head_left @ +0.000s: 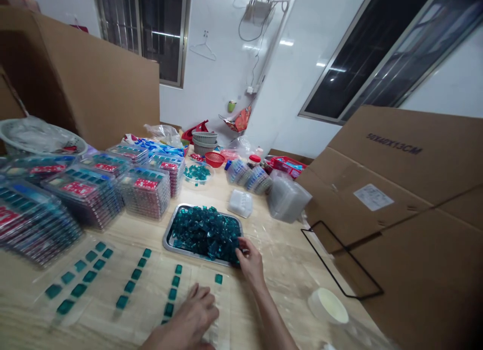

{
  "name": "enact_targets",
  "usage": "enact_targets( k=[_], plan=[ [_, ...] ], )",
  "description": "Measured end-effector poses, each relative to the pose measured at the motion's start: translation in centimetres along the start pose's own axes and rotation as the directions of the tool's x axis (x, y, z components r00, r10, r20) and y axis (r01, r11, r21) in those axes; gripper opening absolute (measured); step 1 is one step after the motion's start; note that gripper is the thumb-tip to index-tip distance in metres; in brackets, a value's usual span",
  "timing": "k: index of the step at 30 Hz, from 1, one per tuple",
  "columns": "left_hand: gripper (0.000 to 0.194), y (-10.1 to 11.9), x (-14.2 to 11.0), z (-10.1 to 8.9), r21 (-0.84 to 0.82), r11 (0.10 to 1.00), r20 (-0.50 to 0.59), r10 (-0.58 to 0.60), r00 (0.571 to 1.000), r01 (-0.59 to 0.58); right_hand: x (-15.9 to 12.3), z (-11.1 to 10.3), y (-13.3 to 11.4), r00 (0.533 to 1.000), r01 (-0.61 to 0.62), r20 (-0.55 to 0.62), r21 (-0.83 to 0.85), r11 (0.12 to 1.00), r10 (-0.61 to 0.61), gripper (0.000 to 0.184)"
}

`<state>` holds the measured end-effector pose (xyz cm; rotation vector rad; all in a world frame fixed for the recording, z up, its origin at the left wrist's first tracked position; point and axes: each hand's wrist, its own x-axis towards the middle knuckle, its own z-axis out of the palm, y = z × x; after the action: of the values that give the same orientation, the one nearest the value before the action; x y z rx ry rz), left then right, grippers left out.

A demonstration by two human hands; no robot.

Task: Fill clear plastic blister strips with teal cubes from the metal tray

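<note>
A silver-rimmed tray (169, 241) holds a heap of glossy teal square pieces (206, 231). My right hand (249, 262) is at the tray's right front corner, thumb and fingers pinched at the heap's edge; what lies between the fingertips cannot be made out. Nearer to me, my left hand (194, 312) rests low over a clear plastic sheet (151, 317), fingers bent and close together, their undersides hidden. Beside it runs a column of teal squares (172, 293), partly covered by the hand. A single teal square (218, 279) lies between both hands, and more rows stretch left.
Stacked clear blister packs (145, 191) with red labels fill the left. Behind the tray are a bowl of teal pieces (196, 172), a red basket (215, 159) and clear plastic trays (289, 196). A tape roll (327, 305), black wire frame (341, 259) and large carton (407, 189) stand right.
</note>
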<state>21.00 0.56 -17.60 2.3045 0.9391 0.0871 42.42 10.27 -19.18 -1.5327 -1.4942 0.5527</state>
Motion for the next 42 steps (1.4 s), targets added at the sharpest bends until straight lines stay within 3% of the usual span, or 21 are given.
enact_targets(
  k=[3,6,10,14,17,21,24,28,30,32,34,38,42],
  plan=[
    [0.037,1.1,-0.9,-1.2,-0.032,0.999,-0.052,-0.004,0.999,0.002,-1.6,-0.8,-0.5,1.000,-0.008,0.020,0.066,0.998,0.007,0.027],
    [0.034,1.9,-1.6,-1.9,-0.052,0.999,-0.103,-0.008,0.995,0.002,-3.9,-1.7,-1.8,0.987,0.024,0.157,0.087,0.996,-0.037,0.018],
    [0.037,1.9,-1.6,-1.7,-0.048,0.999,-0.090,-0.012,0.996,0.008,-6.9,-2.1,-3.8,0.908,0.172,0.384,0.022,0.985,-0.167,0.027],
    [0.041,1.4,-1.5,-1.2,-0.048,0.999,-0.089,-0.011,0.996,0.006,-8.5,-1.5,-4.9,0.880,0.222,0.445,-0.073,0.972,-0.168,0.026],
    [0.044,1.3,-1.5,-1.0,-0.055,0.998,-0.094,0.001,0.996,-0.006,-9.0,-0.9,-5.0,0.880,0.249,0.434,-0.079,0.965,-0.192,0.019],
    [0.047,1.2,-1.5,-0.7,-0.064,0.998,-0.106,0.005,0.994,-0.012,-9.2,-0.4,-4.9,0.876,0.264,0.422,-0.015,0.964,-0.233,0.025],
    [0.046,1.0,-1.4,-0.5,-0.067,0.998,-0.113,0.011,0.994,-0.019,-9.4,-0.2,-4.8,0.891,0.234,0.404,-0.012,0.972,-0.210,0.028],
    [0.045,0.7,-1.4,-0.3,-0.081,0.996,-0.121,0.014,0.993,-0.024,-8.6,-0.4,-4.2,0.909,0.133,0.395,0.029,0.991,-0.134,0.019],
    [0.044,0.5,-1.4,-0.2,-0.090,0.995,-0.127,0.021,0.992,-0.033,-7.4,-0.7,-3.3,0.951,0.056,0.301,0.047,0.997,-0.067,0.016],
    [0.044,0.4,-1.4,-0.1,-0.097,0.995,-0.135,0.025,0.991,-0.038,-5.7,-0.9,-2.1,0.991,-0.004,0.134,0.040,0.999,-0.001,0.015],
    [0.045,0.3,-1.3,0.0,-0.103,0.994,-0.140,0.021,0.990,-0.036,-3.9,-0.8,-0.9,0.999,-0.044,0.014,0.030,0.999,0.044,0.018],
    [0.046,0.4,-1.3,-0.2,-0.102,0.994,-0.133,0.009,0.991,-0.022,-1.4,-0.3,0.6,0.995,-0.102,-0.006,0.052,0.993,0.102,0.020],
    [0.045,0.7,-1.4,-0.7,-0.106,0.994,-0.095,0.004,0.996,-0.014,-1.7,-0.7,0.6,0.991,-0.133,0.001,0.131,0.983,0.134,0.023]
  ],
)
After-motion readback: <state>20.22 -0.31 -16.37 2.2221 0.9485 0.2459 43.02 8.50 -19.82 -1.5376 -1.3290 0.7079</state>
